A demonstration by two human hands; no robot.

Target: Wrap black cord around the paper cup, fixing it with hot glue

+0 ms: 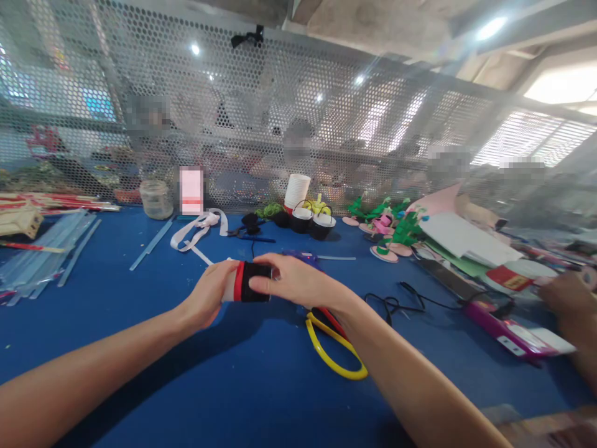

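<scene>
Above the blue table, both hands hold a small paper cup (239, 283) lying on its side, with a white end, a red band and a black covering. My left hand (212, 292) is closed round the white end. My right hand (289, 280) grips the black end between thumb and fingers. Behind my right hand lies a blue-purple glue gun (302, 256) with a clear glue stick (336, 258) in line with it. Scissors with yellow and red handles (336, 354) lie beside my right forearm, partly hidden by it.
Behind stand two black-and-white cups with handles (302, 221), a cup stack (297, 190), a jar (156, 199) and white ribbon (198, 233). Glue sticks (46, 255) lie left. To the right are green felt plants (405, 230), a purple power strip (506, 333) and another person's hand (569, 302).
</scene>
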